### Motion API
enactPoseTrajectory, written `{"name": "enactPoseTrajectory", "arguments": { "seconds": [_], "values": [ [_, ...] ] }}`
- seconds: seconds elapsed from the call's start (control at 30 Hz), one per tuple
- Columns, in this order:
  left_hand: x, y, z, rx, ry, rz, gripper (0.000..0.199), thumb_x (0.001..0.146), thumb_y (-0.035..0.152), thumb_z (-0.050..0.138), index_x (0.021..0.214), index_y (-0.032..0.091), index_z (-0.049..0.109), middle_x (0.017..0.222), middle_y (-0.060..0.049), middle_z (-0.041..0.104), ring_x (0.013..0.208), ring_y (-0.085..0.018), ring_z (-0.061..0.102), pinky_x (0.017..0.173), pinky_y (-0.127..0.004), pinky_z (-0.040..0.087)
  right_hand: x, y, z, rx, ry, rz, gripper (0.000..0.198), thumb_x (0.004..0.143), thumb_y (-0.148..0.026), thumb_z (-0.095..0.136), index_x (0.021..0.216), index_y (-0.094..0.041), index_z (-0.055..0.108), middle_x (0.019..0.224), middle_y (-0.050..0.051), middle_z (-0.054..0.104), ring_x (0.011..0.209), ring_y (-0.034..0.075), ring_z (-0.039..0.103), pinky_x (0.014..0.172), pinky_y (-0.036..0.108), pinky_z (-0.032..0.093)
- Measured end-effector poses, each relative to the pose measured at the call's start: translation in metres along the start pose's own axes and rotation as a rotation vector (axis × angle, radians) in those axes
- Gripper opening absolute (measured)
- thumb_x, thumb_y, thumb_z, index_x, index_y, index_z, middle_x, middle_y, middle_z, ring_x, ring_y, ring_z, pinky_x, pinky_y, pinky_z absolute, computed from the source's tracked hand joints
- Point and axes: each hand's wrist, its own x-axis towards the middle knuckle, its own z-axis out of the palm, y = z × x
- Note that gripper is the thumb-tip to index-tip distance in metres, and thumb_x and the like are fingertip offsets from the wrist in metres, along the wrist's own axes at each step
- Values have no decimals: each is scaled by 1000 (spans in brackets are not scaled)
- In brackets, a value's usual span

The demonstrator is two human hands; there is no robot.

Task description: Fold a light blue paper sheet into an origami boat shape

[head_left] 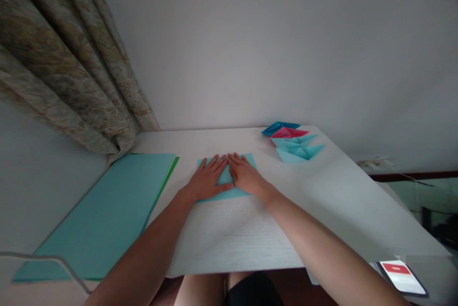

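Observation:
A light blue sheet of paper (pixel 224 178) lies flat on the white table, partly covered by both hands. My left hand (pixel 209 178) rests on its left half, fingers spread and the thumb pointing right. On the right half lies my right hand (pixel 246 175), palm down with the fingers stretched out and its thumb toward the left one. The fingertips of the two hands nearly meet close to the paper's far edge. Neither hand grips anything.
Folded paper boats stand at the back right: a dark blue one (pixel 281 127), a pink one (pixel 289 132) and light blue ones (pixel 298 153). Large coloured sheets (pixel 103 210) lie at the left, near a grey cable (pixel 53 257). A lit phone (pixel 402 278) sits at the lower right.

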Motion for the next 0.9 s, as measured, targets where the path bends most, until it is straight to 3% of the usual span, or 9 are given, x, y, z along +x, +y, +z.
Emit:
{"name": "enactPoseTrajectory", "arguments": {
  "seconds": [0.1, 0.23, 0.47, 0.53, 0.6, 0.67, 0.73, 0.8, 0.9],
  "values": [
    [0, 1, 0, 9, -7, -55, 87, 88, 73, 27, 153, 17, 17, 159, -9, 18, 146, -30, 15, 117, -53, 10, 0, -1, -1, 13, 24, 59, 51, 94, -17, 30, 143, -6, 39, 150, 15, 38, 142, 26, 29, 115, 45, 24],
    [-1, 2, -2, 12, -21, -131, 79, 92, 68, 25, 153, 18, 20, 159, -7, 17, 146, -28, 16, 116, -54, 13, -7, 5, -7, -21, 43, 211, 49, 95, -22, 32, 141, -9, 42, 150, 16, 38, 140, 29, 32, 112, 55, 23],
    [-2, -2, -8, -1, -2, -315, 65, 96, 55, 26, 151, 20, 25, 158, -7, 20, 145, -31, 20, 110, -68, 18, -12, 13, -17, -117, 126, 440, 50, 95, -33, 39, 138, -7, 46, 146, 20, 42, 137, 37, 32, 107, 67, 21],
    [-1, -3, -7, 5, 13, -313, 63, 97, 52, 26, 150, 18, 27, 157, -9, 21, 145, -32, 20, 108, -71, 16, -9, 8, -15, -123, 151, 417, 51, 94, -31, 40, 138, -6, 45, 146, 20, 43, 139, 39, 29, 109, 66, 19],
    [1, -3, -5, 35, 33, -273, 58, 99, 46, 26, 148, 16, 32, 156, -11, 24, 145, -32, 20, 108, -72, 11, -6, 0, -10, -93, 140, 281, 53, 93, -28, 40, 141, -6, 42, 149, 18, 40, 141, 35, 25, 112, 60, 19],
    [4, -3, -1, 59, 44, -196, 52, 100, 34, 25, 146, 12, 36, 155, -13, 28, 145, -30, 20, 112, -67, 11, -3, -8, -2, -42, 94, 86, 53, 95, -27, 37, 144, -6, 38, 151, 15, 36, 142, 30, 26, 115, 50, 22],
    [6, -2, 3, 49, 41, -121, 50, 98, 23, 24, 145, 9, 37, 154, -14, 30, 145, -25, 23, 115, -55, 19, -2, -14, 5, -26, 78, -15, 53, 97, -29, 32, 145, -6, 37, 151, 15, 36, 142, 27, 28, 115, 47, 22],
    [6, -2, 5, 31, 52, -106, 50, 97, 21, 25, 145, 9, 36, 154, -14, 30, 144, -23, 26, 114, -49, 26, -1, -15, 9, -32, 92, -23, 53, 98, -32, 30, 145, -8, 36, 152, 15, 34, 142, 26, 28, 115, 46, 22],
    [5, -1, 4, 40, 108, -191, 51, 98, 29, 32, 145, 11, 38, 153, -13, 32, 142, -26, 31, 112, -52, 28, -3, -7, 7, -53, 108, 100, 54, 97, -32, 32, 146, -9, 35, 153, 14, 32, 142, 27, 27, 115, 49, 22]
  ]
}}
